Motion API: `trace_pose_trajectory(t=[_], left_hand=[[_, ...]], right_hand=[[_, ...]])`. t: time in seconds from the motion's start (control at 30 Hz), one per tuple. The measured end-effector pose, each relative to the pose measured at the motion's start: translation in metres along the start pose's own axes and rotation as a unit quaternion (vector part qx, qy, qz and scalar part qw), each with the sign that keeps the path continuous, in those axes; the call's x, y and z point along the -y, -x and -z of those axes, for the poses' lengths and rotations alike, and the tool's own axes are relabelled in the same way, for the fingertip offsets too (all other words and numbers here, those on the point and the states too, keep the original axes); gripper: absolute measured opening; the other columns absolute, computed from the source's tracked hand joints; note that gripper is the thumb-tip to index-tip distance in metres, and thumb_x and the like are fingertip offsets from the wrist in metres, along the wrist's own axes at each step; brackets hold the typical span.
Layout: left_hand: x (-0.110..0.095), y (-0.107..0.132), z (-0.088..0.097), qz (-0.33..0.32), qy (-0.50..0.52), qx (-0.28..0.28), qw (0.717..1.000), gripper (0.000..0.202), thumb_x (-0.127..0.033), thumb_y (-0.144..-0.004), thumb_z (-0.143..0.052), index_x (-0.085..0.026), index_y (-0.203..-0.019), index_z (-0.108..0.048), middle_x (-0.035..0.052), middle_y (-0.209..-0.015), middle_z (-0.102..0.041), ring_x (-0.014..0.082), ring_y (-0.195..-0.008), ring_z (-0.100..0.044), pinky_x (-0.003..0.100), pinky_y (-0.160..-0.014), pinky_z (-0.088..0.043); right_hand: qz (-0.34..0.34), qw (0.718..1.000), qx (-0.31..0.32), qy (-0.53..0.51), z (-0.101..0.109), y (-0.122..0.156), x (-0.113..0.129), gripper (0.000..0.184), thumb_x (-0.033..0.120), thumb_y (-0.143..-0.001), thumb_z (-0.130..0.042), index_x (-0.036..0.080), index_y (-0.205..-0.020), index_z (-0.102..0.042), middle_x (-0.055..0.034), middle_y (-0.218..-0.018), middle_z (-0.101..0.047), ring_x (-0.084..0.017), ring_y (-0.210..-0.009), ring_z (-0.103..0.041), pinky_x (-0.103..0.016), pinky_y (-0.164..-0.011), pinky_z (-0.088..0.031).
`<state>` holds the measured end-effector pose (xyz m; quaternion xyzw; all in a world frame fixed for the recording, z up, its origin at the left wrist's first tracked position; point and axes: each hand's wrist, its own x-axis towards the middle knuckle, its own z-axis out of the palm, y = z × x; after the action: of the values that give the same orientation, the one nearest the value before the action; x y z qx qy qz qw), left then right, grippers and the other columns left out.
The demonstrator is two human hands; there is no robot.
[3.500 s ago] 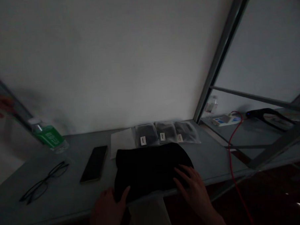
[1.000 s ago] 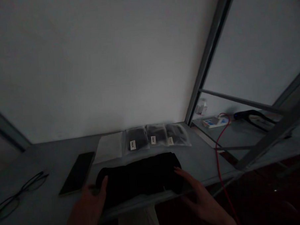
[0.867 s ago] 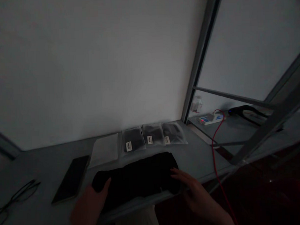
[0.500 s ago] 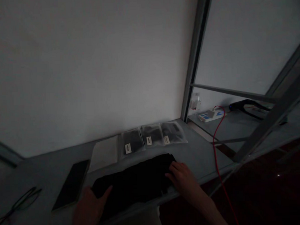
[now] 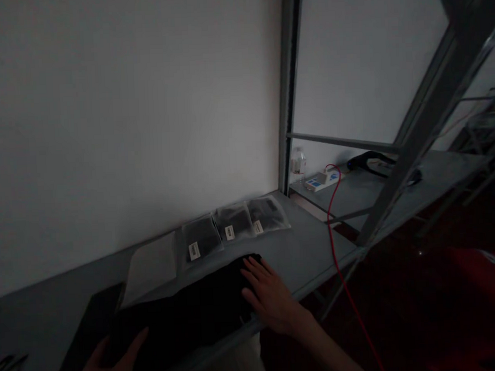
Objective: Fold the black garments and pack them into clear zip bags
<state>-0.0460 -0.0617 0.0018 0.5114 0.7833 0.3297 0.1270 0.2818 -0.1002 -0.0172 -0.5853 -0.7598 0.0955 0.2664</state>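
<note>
A folded black cloth lies on the grey table near its front edge. My right hand rests flat on the cloth's right end, fingers stretched out. My left hand lies open at the cloth's left end, thumb up against the fabric. Behind the cloth, along the wall, three clear bags with dark contents and small labels lie in a row, with an empty pale bag to their left.
A dark phone lies left of the cloth, glasses at the far left edge. A red cable hangs off the table's right side. Beyond a metal upright, another surface holds a power strip, a small bottle and a black device.
The view has swung to the right and tilted. My right hand has slid up onto the cloth's right end and flattened. My left hand stays at the left end.
</note>
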Motion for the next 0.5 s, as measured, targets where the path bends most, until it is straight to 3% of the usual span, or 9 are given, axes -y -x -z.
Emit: trace_pose_trajectory(t=[0.07,0.1,0.17,0.23,0.3,0.4,0.5], left_hand=[[-0.023,0.012,-0.001,0.015,-0.039,-0.063,0.997,0.067,-0.061,-0.074,-0.056,-0.017,-0.125,-0.057,0.0152,-0.102,-0.069,0.039,-0.091,-0.066,0.056,-0.077,-0.054],[-0.036,0.02,-0.004,-0.014,-0.047,-0.103,0.993,0.06,-0.057,-0.078,-0.054,-0.021,-0.126,-0.057,0.0136,-0.108,-0.069,0.0374,-0.096,-0.066,0.055,-0.082,-0.053],[-0.06,0.038,-0.018,-0.17,-0.02,-0.118,0.978,0.047,-0.043,-0.083,-0.052,-0.025,-0.126,-0.057,0.0089,-0.113,-0.068,0.0298,-0.1,-0.066,0.046,-0.088,-0.053],[-0.073,0.053,-0.039,-0.316,-0.002,-0.047,0.947,0.044,-0.029,-0.084,-0.049,-0.028,-0.128,-0.056,0.0059,-0.114,-0.068,0.0239,-0.1,-0.066,0.037,-0.087,-0.054],[-0.074,0.064,-0.06,-0.39,-0.026,0.034,0.92,0.051,-0.015,-0.082,-0.045,-0.028,-0.131,-0.055,0.005,-0.11,-0.069,0.0222,-0.099,-0.067,0.036,-0.086,-0.054],[-0.063,0.071,-0.076,-0.406,-0.034,0.085,0.909,0.055,-0.011,-0.079,-0.043,-0.027,-0.131,-0.055,0.0059,-0.109,-0.069,0.0226,-0.1,-0.066,0.04,-0.087,-0.054],[-0.048,0.07,-0.063,-0.38,0.036,0.123,0.916,0.055,-0.025,-0.08,-0.055,-0.026,-0.134,-0.048,0.0053,-0.111,-0.069,0.0203,-0.094,-0.068,0.035,-0.084,-0.057]], right_hand=[[-0.011,1.0,-0.002,-0.011,-0.008,0.0,0.016,0.057,0.048,-0.097,-0.045,0.011,-0.14,-0.046,-0.0155,-0.152,-0.036,-0.028,-0.144,-0.026,-0.05,-0.119,-0.02],[-0.015,1.0,-0.004,-0.012,-0.014,0.0,0.023,0.058,0.048,-0.096,-0.046,0.01,-0.141,-0.046,-0.0163,-0.153,-0.034,-0.028,-0.144,-0.025,-0.05,-0.12,-0.019],[-0.03,0.999,-0.011,-0.009,-0.027,0.0,0.035,0.057,0.044,-0.096,-0.047,0.008,-0.141,-0.046,-0.0175,-0.153,-0.031,-0.029,-0.145,-0.023,-0.05,-0.12,-0.019],[-0.042,0.999,-0.014,-0.006,-0.037,-0.001,0.042,0.057,0.042,-0.096,-0.047,0.008,-0.142,-0.044,-0.0178,-0.154,-0.029,-0.03,-0.145,-0.021,-0.051,-0.119,-0.019],[-0.05,0.999,-0.012,-0.004,-0.042,-0.001,0.044,0.059,0.043,-0.095,-0.047,0.009,-0.143,-0.043,-0.0171,-0.155,-0.028,-0.03,-0.145,-0.021,-0.05,-0.119,-0.02],[-0.056,0.998,-0.003,-0.004,-0.041,-0.001,0.043,0.059,0.044,-0.096,-0.046,0.01,-0.143,-0.043,-0.016,-0.155,-0.028,-0.028,-0.145,-0.022,-0.049,-0.119,-0.02],[-0.058,0.998,0.001,-0.002,-0.037,-0.001,0.043,0.06,0.045,-0.097,-0.044,0.011,-0.146,-0.039,-0.0151,-0.155,-0.029,-0.027,-0.145,-0.021,-0.049,-0.119,-0.02]])
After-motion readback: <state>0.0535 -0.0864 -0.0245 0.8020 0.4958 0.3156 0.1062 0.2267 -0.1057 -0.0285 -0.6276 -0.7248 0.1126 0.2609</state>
